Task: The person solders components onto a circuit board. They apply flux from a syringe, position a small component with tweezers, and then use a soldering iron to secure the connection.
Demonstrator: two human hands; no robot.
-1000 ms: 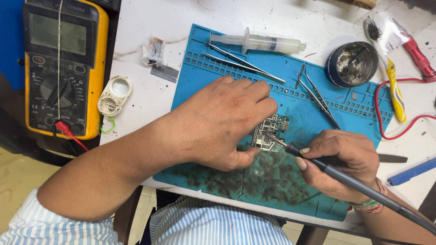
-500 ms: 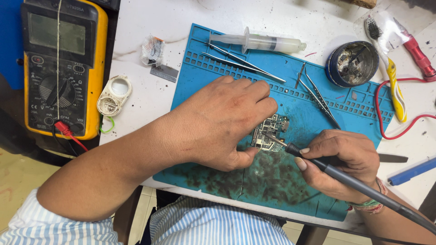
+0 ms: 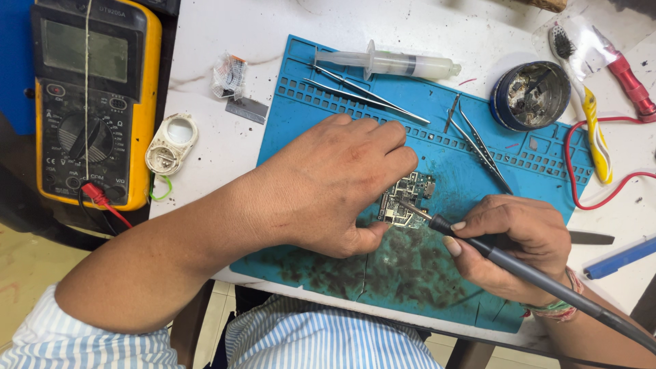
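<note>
A small circuit board (image 3: 406,198) lies on a blue work mat (image 3: 307,116). My left hand (image 3: 335,184) rests flat over the board's left part, fingertips and thumb pinning it to the mat. My right hand (image 3: 512,239) grips a dark soldering iron (image 3: 519,268) like a pen. Its thin tip touches the board near the middle. The iron's cable runs off toward the lower right.
Two pairs of tweezers (image 3: 365,94) (image 3: 478,140) and a syringe (image 3: 389,63) lie on the mat's far part. A round tin (image 3: 531,96), a brush with a yellow handle (image 3: 594,126) and a red wire (image 3: 581,198) sit right. A yellow multimeter (image 3: 89,102) stands left.
</note>
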